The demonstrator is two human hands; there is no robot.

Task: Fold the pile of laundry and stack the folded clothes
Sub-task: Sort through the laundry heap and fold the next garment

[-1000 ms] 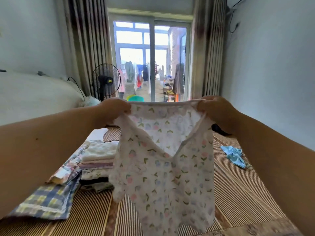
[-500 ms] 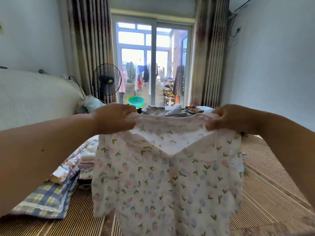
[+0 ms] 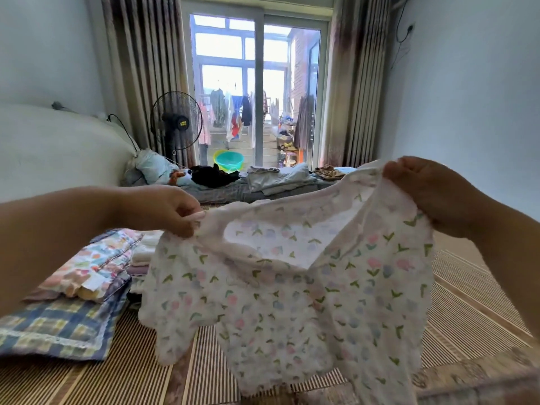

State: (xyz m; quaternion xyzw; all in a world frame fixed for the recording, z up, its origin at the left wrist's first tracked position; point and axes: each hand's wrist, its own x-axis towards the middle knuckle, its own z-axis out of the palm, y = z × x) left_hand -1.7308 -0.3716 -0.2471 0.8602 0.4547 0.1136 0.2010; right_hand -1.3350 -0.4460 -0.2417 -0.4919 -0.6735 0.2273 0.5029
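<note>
A white top with small tulip prints (image 3: 292, 293) hangs spread in the air in front of me. My left hand (image 3: 163, 210) pinches its left shoulder, and my right hand (image 3: 432, 191) grips the right shoulder, held higher. The neckline gapes open between them. The hem sags toward the striped mat (image 3: 122, 378). On the left lies a stack of folded clothes (image 3: 93, 270), its right part hidden behind the top, resting on a plaid blue cloth (image 3: 55, 325).
At the far end of the bed lie grey folded garments (image 3: 280, 178), a dark item (image 3: 213, 175) and a pale pillow (image 3: 152, 166). A standing fan (image 3: 176, 121) and a green basin (image 3: 229, 160) are by the glass door. Walls close both sides.
The top has dropped lower and spread wider. My right hand has moved right and now sits higher than my left, so the top tilts. The view has turned toward the far end of the bed.
</note>
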